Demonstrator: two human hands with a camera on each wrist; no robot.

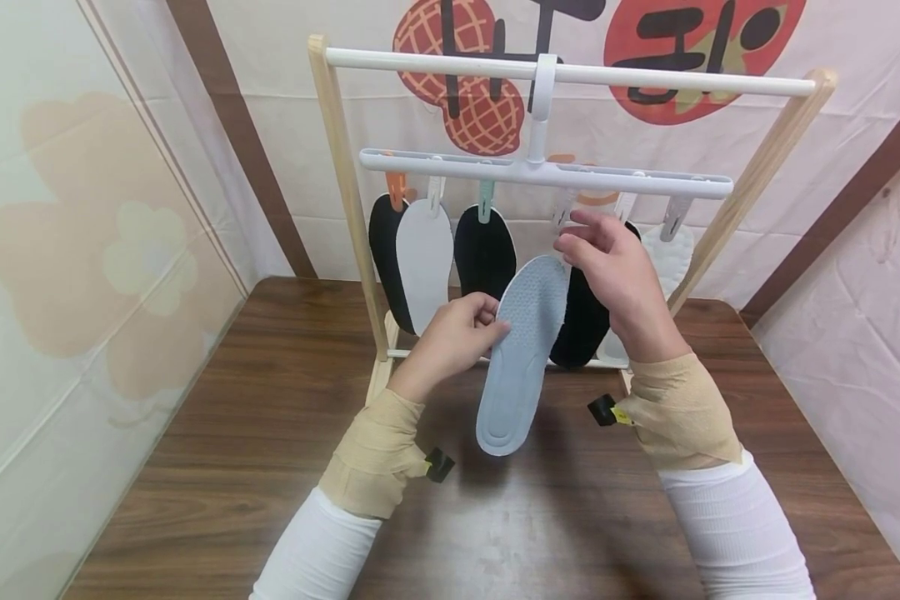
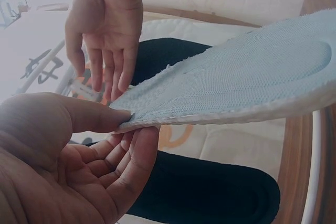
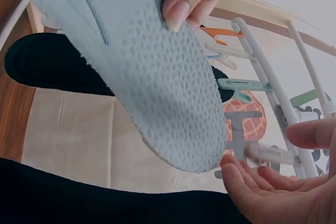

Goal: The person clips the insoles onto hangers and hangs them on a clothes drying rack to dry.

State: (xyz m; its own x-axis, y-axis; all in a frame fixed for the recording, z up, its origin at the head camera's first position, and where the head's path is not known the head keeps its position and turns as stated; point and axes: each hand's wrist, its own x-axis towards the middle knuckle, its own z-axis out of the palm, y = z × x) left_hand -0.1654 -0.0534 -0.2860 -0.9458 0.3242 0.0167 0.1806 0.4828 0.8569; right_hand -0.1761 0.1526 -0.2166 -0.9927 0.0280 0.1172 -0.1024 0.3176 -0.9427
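A light blue textured insole [image 1: 523, 350] hangs toe-up in front of the rack, pinched at its left edge by my left hand [image 1: 453, 340]. In the left wrist view, the thumb lies on top of the insole [image 2: 231, 72] and the fingers underneath. My right hand [image 1: 618, 267] is raised by the toe end, thumb and fingers apart, close to a pale clip [image 1: 564, 207] on the hanger. In the right wrist view, this clip [image 3: 273, 154] looks blurred between thumb and fingers, and its fingertips are near or touching the insole's toe edge; contact is unclear.
A white clip hanger [image 1: 480, 171] hangs from the rail [image 1: 682, 79] of a wooden-sided rack. Black insoles [image 1: 485, 250], a white insole [image 1: 425, 267] and a bumpy white insole [image 1: 667, 254] hang from its clips. The rack stands on a brown wooden table [image 1: 217, 433].
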